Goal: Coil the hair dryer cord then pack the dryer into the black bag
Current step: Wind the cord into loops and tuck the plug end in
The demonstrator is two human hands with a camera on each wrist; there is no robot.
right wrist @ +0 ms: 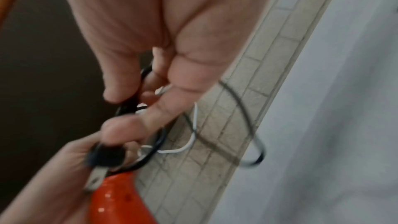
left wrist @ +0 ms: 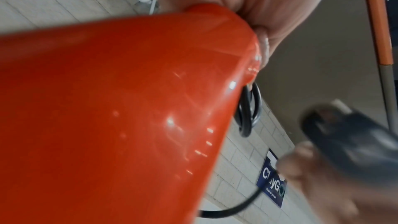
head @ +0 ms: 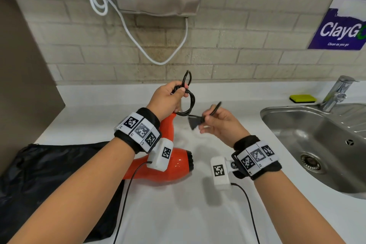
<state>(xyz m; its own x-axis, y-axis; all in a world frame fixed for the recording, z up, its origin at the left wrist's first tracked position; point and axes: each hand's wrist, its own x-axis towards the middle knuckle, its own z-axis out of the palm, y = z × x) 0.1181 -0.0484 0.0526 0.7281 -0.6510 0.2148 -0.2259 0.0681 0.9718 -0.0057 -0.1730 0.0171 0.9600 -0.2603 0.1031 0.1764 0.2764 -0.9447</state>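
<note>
- Beige tiles back the white table (head: 178, 214). From the head view, my left hand (head: 168, 99) grips the coiled cord (head: 187, 95) against the orange dryer (head: 174, 164) handle so the loops hold; my right hand (head: 219, 125) pinches the loose end near the plug (head: 193, 122). The black bag (head: 49, 168) waits at left, partly under my arm.
- Left wrist: dryer body fills the frame, hiding my fingers.
- Right wrist: blurred; my fingers (right wrist: 120, 81) curl around cord.
</note>
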